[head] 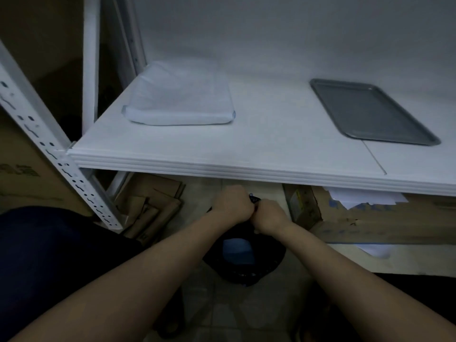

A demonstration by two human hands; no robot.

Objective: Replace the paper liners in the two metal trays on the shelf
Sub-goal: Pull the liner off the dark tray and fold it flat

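On the white shelf (259,144) a bare grey metal tray (370,112) lies at the right. At the left lies a tray-shaped bundle wrapped in white paper (180,99); what is under the paper is hidden. Below the shelf edge, my left hand (232,206) and my right hand (270,218) are close together, both gripping the gathered top of a black plastic bag (244,260). The bag hangs over the floor, and something pale blue shows through its side.
A white perforated shelf post (49,149) slants down at the left. Flattened cardboard (153,206) lies on the floor under the shelf, and a cardboard box with white sheets of paper (365,196) on it sits at the right.
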